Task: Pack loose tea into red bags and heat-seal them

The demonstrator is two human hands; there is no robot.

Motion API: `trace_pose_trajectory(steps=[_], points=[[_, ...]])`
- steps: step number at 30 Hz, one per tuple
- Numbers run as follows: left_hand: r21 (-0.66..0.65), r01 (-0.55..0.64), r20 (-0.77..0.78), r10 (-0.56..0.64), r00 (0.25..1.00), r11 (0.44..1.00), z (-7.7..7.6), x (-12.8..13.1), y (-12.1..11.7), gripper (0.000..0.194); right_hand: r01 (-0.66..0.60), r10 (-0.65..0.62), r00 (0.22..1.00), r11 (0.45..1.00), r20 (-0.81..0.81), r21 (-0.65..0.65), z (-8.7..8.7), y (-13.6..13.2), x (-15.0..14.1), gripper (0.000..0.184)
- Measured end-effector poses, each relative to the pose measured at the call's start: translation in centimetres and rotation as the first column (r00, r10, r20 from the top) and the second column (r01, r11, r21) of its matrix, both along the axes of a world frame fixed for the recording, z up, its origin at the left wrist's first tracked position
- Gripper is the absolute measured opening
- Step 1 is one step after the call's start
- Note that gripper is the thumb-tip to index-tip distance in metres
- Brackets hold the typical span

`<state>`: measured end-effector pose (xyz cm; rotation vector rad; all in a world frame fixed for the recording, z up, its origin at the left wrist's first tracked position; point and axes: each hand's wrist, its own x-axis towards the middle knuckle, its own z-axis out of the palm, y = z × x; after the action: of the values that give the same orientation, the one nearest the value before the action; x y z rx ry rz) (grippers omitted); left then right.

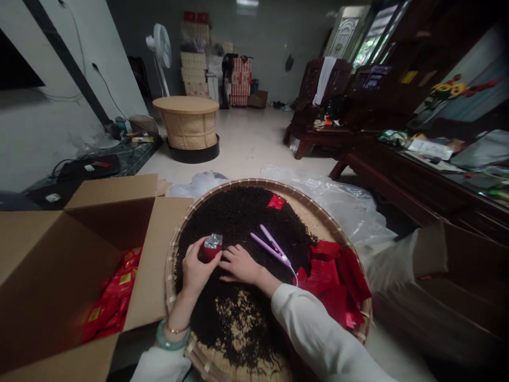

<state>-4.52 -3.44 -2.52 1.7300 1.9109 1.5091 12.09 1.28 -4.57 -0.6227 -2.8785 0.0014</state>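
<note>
My left hand [195,271] grips a small red pouch [210,250] upright, its silver foil-lined top turned up towards me. Beside it, my right hand [240,267] lies low over dark loose tea leaves [238,212], fingers stretched towards the pouch; some fingertips are hard to make out against the leaves. The leaves cover much of a round woven bamboo tray [170,276]. On them rest a lavender mini hair straightener [272,247] with its jaws apart and a single red packet [275,201]. Flat red pouches [332,278] are heaped at the tray's right side.
An open cardboard box [43,265] at the left holds several red packets [119,289]. Clear plastic sheeting [330,199] lies behind the tray. Farther off stand a drum-shaped woven stand [189,122], a white fan [162,48] and dark wooden furniture [401,175]. Another carton [457,265] is at the right.
</note>
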Motion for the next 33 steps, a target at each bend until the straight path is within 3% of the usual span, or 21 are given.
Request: trace_pose_trajectory(steps=[3,5,6,8,10,13,15,16,18,20,23,29,33], points=[[0.002,-0.012,-0.002,0.012,1.000,1.000,-0.2,-0.1,0.0,0.045,0.032,-0.034,0.996,0.999,-0.080,-0.028,-0.3,0.2,0.1,0.035],[0.000,-0.014,0.000,0.014,1.000,1.000,-0.2,-0.1,0.0,0.045,0.094,-0.118,0.959,0.990,-0.258,-0.104,-0.2,0.3,0.4,0.031],[-0.002,-0.010,0.003,0.010,1.000,1.000,-0.3,-0.1,0.0,0.045,0.123,-0.181,0.910,0.977,-0.373,-0.173,-0.1,0.3,0.6,0.028],[-0.003,0.001,0.010,-0.001,1.000,1.000,-0.3,0.0,0.0,0.045,0.150,-0.353,0.732,0.918,-0.583,-0.368,0.4,0.1,0.7,0.021],[-0.001,0.013,0.015,-0.013,1.000,1.000,-0.3,0.1,0.0,0.045,0.129,-0.574,0.483,0.793,-0.661,-0.595,0.8,-0.1,0.7,0.018],[-0.004,0.041,0.007,-0.041,0.999,0.999,-0.2,0.4,-0.1,0.043,-0.073,-0.854,0.144,0.494,-0.500,-0.866,1.5,-0.3,0.6,0.023],[-0.004,0.071,-0.008,-0.071,0.997,0.997,-0.2,0.6,-0.1,0.042,-0.340,-0.948,0.025,0.290,-0.317,-0.895,1.8,-0.3,0.6,0.030],[-0.006,0.086,-0.018,-0.086,0.996,0.996,-0.1,0.8,-0.2,0.041,-0.470,-0.970,-0.003,0.216,-0.244,-0.855,2.0,-0.3,0.8,0.031],[-0.017,0.112,-0.041,-0.113,0.993,0.994,-0.1,1.0,-0.3,0.041,-0.647,-0.985,-0.028,0.146,-0.168,-0.748,2.4,-0.1,1.2,0.030],[-0.032,0.140,-0.065,-0.142,0.988,0.990,-0.1,1.3,-0.4,0.040,-0.710,-0.982,-0.034,0.155,-0.186,-0.687,3.0,0.0,1.6,0.031],[-0.046,0.185,-0.097,-0.188,0.977,0.982,-0.2,1.7,-0.5,0.039,-0.703,-0.965,-0.041,0.212,-0.260,-0.679,4.1,0.1,1.8,0.033],[-0.056,0.214,-0.123,-0.220,0.968,0.975,-0.6,2.1,-0.6,0.042,-0.692,-0.939,-0.207,0.339,-0.275,-0.637,6.4,-0.8,-0.3,0.029],[-0.078,0.206,-0.099,-0.213,0.972,0.975,-0.8,2.1,-0.6,0.044,-0.589,-0.907,-0.160,0.405,-0.390,-0.699,6.8,-1.6,-1.8,0.020]])
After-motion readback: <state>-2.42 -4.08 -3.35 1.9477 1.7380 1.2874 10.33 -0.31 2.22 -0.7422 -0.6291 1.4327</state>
